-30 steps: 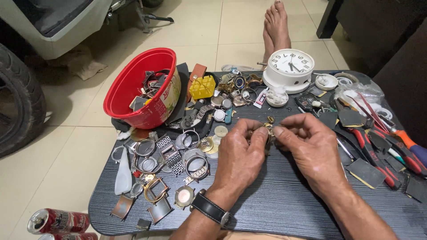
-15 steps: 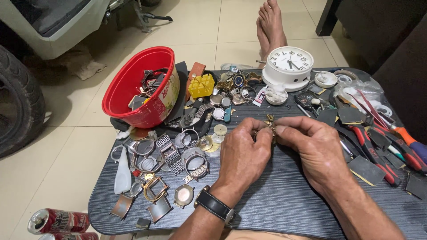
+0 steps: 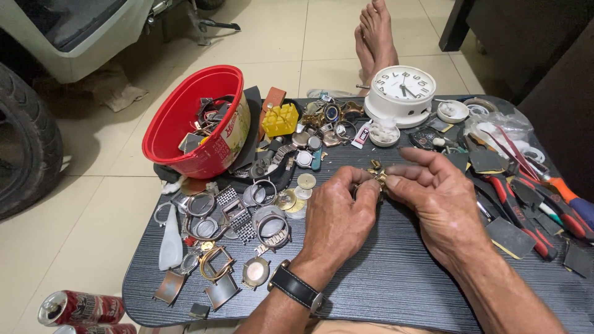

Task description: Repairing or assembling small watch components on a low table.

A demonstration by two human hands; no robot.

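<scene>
Crowding both hands [image 3: 396, 198] — watch cases [image 3: 247, 213], pliers [image 3: 526, 204].

Pretty cramped spot: pale cream tile floor [image 3: 111, 204] with visible grout lines, evenly lit. A low dark wood-grain table [image 3: 396, 278] fills most of the view. Off its left edge sits a black tyre [image 3: 28, 148] and a grey vehicle body [image 3: 80, 37]; dark furniture [image 3: 526, 43] stands beyond the far right corner.

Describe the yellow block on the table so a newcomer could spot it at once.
Start at the red bowl at the dark table's far left. Just right of it, beyond the loose watch parts, sits the yellow block. It is the only bright yellow plastic piece, with a slotted top.
</scene>
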